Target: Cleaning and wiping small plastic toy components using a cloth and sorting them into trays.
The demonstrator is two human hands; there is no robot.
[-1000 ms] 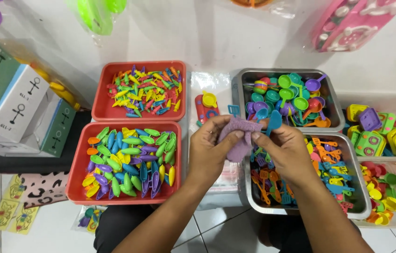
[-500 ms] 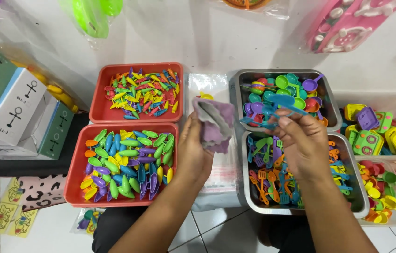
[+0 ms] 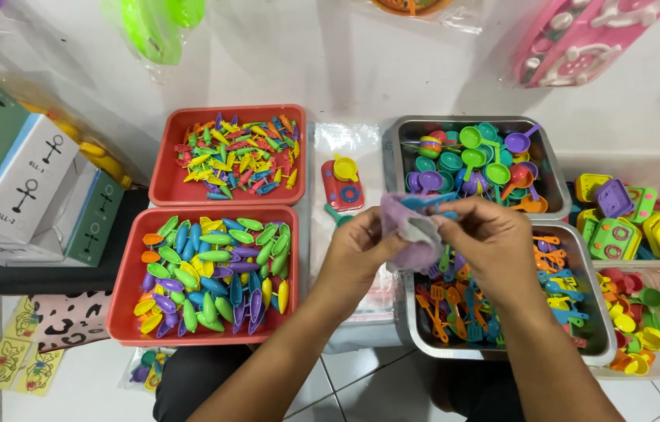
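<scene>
Holding: both hands grip one purple pouch [image 3: 412,230]
Left hand [image 3: 357,250]: closed on the pouch's left side
Right hand [image 3: 490,242]: pinching a blue toy utensil [image 3: 428,203] at the pouch's top
Below: steel tray of utensils [image 3: 580,344]

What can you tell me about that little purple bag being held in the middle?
The purple bag is a small, soft pouch, pale lilac with a greyish inner fold, thin like plastic film or cloth. It is crumpled and held up above the metal trays, pinched between the left hand and the right hand. A blue plastic toy piece pokes out at its top edge. Its contents are hidden.
</scene>
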